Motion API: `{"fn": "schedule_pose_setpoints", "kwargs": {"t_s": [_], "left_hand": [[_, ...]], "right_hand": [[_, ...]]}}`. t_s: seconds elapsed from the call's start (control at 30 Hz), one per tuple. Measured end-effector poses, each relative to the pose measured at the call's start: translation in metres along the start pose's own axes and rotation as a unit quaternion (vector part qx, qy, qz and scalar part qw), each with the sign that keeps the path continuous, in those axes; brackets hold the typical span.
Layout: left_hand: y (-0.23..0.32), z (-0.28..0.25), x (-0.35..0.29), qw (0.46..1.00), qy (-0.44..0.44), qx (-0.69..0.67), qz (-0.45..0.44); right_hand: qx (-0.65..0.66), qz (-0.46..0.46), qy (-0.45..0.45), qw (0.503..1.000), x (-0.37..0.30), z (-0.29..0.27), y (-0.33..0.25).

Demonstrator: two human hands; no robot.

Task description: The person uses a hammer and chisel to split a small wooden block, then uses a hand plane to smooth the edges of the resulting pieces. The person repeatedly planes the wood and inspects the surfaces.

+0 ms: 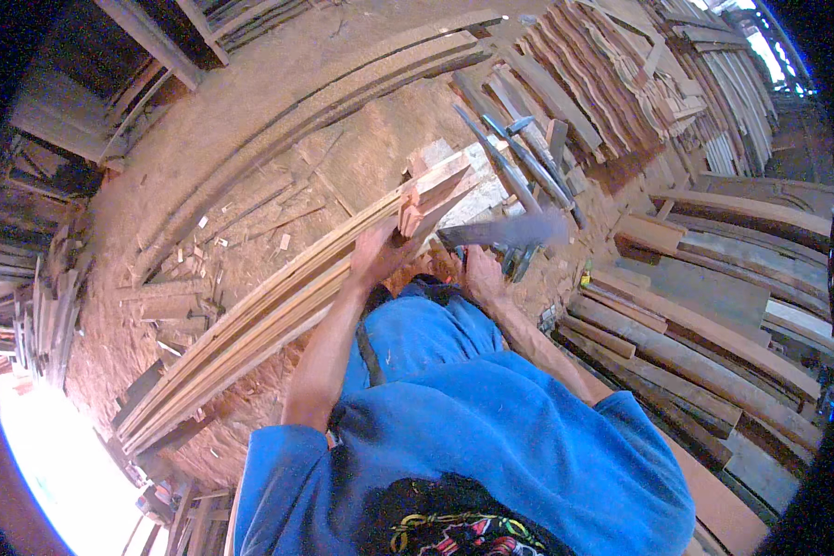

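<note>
My left hand point(377, 254) is closed around a wooden piece at the upper end of a bundle of long, pale wooden strips point(250, 320). The bundle slopes down to the lower left. Just right of it, my right hand point(483, 276) is closed on a tool with a broad, flat grey blade point(508, 232). Motion blurs the blade's right end, and its handle is mostly hidden in my fingers. The blade's left end lies close to the wood's cut ends point(435, 190); I cannot tell whether they touch.
Several metal clamp-like bars point(533, 167) lie beyond my right hand. Stacked boards point(593, 83) stand at the far right, and heavy planks point(704, 324) lie along the right side. Long curved timbers point(315, 116) cross the sawdust-covered floor point(195, 120). Wood scraps point(171, 306) lie on the left.
</note>
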State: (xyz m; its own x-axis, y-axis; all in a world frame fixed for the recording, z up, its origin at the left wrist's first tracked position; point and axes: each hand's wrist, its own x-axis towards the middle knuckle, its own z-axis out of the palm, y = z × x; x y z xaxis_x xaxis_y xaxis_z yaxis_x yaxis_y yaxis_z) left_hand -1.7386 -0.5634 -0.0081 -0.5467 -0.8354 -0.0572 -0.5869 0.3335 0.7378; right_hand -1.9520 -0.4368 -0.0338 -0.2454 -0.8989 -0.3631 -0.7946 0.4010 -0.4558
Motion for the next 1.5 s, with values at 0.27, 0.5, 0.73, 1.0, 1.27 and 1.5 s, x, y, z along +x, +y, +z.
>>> {"fn": "schedule_pose_setpoints", "kwargs": {"t_s": [0.27,0.5,0.73,1.0,1.27,1.5], "left_hand": [[-0.003,0.0,-0.004,1.0,-0.016,0.0,-0.011],[-0.009,0.002,-0.003,0.998,0.036,-0.045,0.037],[-0.012,0.001,-0.007,0.998,0.016,-0.058,0.027],[-0.029,0.024,-0.006,0.999,0.024,-0.005,0.03],[-0.02,0.015,-0.007,0.995,0.071,-0.049,0.052],[-0.022,0.017,-0.006,0.997,0.052,-0.04,0.033]], "right_hand": [[-0.06,-0.181,0.111,0.975,0.0,0.022,-0.007],[-0.089,-0.158,0.098,0.979,0.013,0.037,0.0],[-0.081,-0.167,0.079,0.979,0.014,0.031,-0.007],[-0.089,-0.16,0.066,0.981,0.014,0.026,-0.014],[-0.093,-0.144,0.068,0.983,0.016,0.034,-0.009],[-0.106,-0.111,0.035,0.988,0.017,0.03,-0.015]]}}
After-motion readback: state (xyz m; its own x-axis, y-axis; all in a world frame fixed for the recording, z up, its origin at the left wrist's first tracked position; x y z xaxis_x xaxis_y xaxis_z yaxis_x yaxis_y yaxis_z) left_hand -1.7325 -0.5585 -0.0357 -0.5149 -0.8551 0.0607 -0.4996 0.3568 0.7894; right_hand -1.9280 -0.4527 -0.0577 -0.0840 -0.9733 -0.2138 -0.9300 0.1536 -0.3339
